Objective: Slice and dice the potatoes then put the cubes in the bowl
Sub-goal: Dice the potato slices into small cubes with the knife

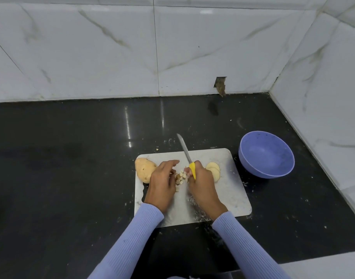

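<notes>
Both hands cupping potato cubes (pixel 180 176) on board (pixel 229 190), right grip (pixel 200 183) round knife (pixel 189 159), left grip (pixel 161 179) loosely open, bowl (pixel 266 155) w/ nothing visible inside

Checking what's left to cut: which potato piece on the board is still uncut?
The whole potato at the board's left edge, skin on; the round slices and cubes are cut.

diced potato cubes (pixel 181 177) heaped on board (pixel 223 190)
</notes>
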A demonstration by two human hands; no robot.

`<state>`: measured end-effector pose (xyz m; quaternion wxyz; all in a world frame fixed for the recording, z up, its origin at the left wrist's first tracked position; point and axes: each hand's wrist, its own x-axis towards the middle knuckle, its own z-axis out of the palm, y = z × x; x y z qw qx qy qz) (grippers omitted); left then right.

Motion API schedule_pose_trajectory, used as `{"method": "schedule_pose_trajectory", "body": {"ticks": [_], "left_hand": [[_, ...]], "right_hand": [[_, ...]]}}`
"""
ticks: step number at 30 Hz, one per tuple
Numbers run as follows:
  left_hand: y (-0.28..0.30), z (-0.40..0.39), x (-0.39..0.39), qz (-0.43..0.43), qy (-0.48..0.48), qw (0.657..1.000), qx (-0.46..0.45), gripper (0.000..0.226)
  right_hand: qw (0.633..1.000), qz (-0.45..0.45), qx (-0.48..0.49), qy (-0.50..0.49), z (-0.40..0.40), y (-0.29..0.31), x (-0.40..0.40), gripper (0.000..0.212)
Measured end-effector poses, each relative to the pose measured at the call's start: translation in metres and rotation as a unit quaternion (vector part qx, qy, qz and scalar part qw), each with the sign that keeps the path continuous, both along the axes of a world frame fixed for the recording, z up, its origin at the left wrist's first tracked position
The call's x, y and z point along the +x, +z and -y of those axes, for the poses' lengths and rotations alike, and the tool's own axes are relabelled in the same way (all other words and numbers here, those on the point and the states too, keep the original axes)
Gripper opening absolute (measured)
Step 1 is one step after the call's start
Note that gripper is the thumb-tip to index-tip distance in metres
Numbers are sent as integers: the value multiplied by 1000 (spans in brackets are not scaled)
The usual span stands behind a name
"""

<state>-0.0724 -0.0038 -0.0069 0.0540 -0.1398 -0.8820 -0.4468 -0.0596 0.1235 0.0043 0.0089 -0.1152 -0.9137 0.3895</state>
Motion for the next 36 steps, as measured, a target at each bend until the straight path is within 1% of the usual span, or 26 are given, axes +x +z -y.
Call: {"method": "schedule_pose_trajectory", "body": {"ticks": [2,5,7,9,11,13,15,17,20,23,25,27,29,32,36], "left_hand": [[2,-1,0,6,-7,1000,-7,52],[4,-1,1,4,-10,1000,-9,53],[5,0,1,-2,-6,1000,-11,50],[6,-1,1,-5,0,1000,-13,48],[6,-2,1,-13,-3,1000,-20,48],[6,-3,1,-19,-10,999,-39,46],[5,-2,0,-22,-17,998,-57,41],[5,-3,0,-22,-23,997,-71,35],[6,-11,-2,-22,-34,996,-82,29],[6,-27,-4,-25,-61,992,-105,28],[4,-40,-5,-28,-71,988,-132,31],[1,-51,-6,-29,-73,981,-176,34],[-1,-57,-9,-27,-74,972,-224,34],[0,-60,-12,-37,-81,967,-237,30],[-1,-50,-6,-57,-115,957,-259,36]], "right_hand": [[1000,-2,-6,22,1,1,-1,11],[999,-15,-36,-31,-6,7,-4,8],[998,-9,-10,-55,-11,8,-9,13],[999,8,29,-40,-11,7,-13,13],[999,19,37,6,-6,7,-16,7],[1000,9,-12,24,-5,7,-15,3],[997,-17,-74,-14,-13,8,-9,10],[992,-45,-109,-54,-29,11,-2,14],[984,-50,-145,-95,-56,15,10,8],[978,-39,-158,-129,-77,17,23,8],[974,-39,-166,-147,-86,17,31,17],[973,-32,-162,-160,-89,15,38,21],[975,-25,-156,-159,-89,13,42,18],[977,-20,-144,-157,-88,8,46,9],[978,-6,-144,-151,-80,10,51,15]]}}
